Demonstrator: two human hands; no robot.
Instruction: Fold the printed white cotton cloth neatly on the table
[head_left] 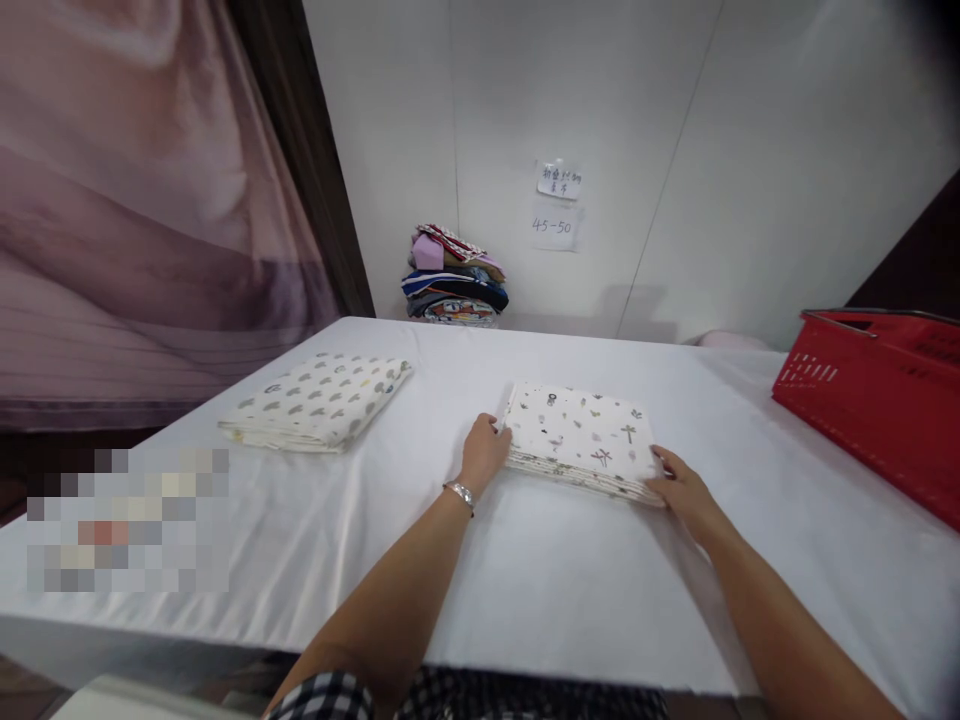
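A folded white cloth with small printed figures (581, 435) lies on the white table (525, 570) just ahead of me. My left hand (484, 452), a silver bracelet on its wrist, grips the cloth's left edge. My right hand (681, 490) grips its near right corner. Both sets of fingers curl onto the folded layers. A second folded cloth with a grey and yellow spot pattern (319, 400) rests to the left, apart from both hands.
A red plastic basket (877, 395) stands at the table's right side. A pile of folded colourful clothes (455, 275) sits against the white wall at the back. Two paper notes (556, 205) hang on the wall. A pinkish curtain (150, 200) fills the left.
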